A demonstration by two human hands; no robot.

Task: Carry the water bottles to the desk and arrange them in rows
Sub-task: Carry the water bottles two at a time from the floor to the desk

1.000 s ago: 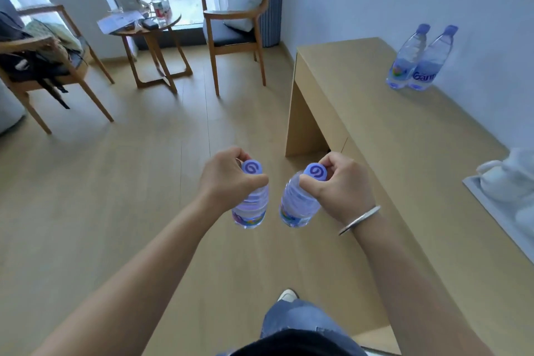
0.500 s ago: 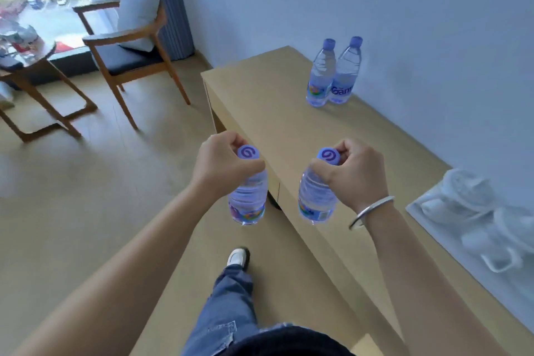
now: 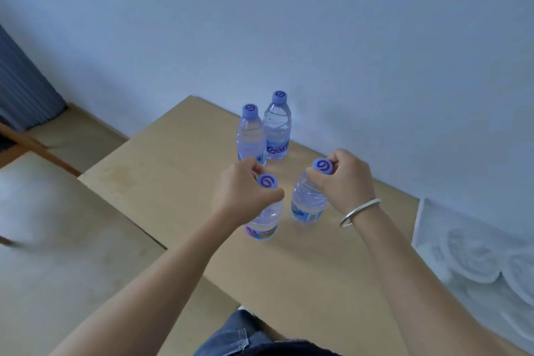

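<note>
Head view shows our left hand (image 3: pixel 241 192) and right hand (image 3: pixel 345 182) extended over the desk (image 3: pixel 161 170), each with fingers curled around the neck of a clear plastic water bottle just under its round purple cap: left bottle (image 3: pixel 264 218), right bottle (image 3: pixel 307 201). We cannot tell whether either base touches the smooth, pale wooden surface. We note two more upright bottles (image 3: pixel 264 136), ribbed and labelled, standing touching side by side near the wall (image 3: pixel 318 37), and a thin metal bangle (image 3: pixel 359 211) circling our right wrist.
</note>
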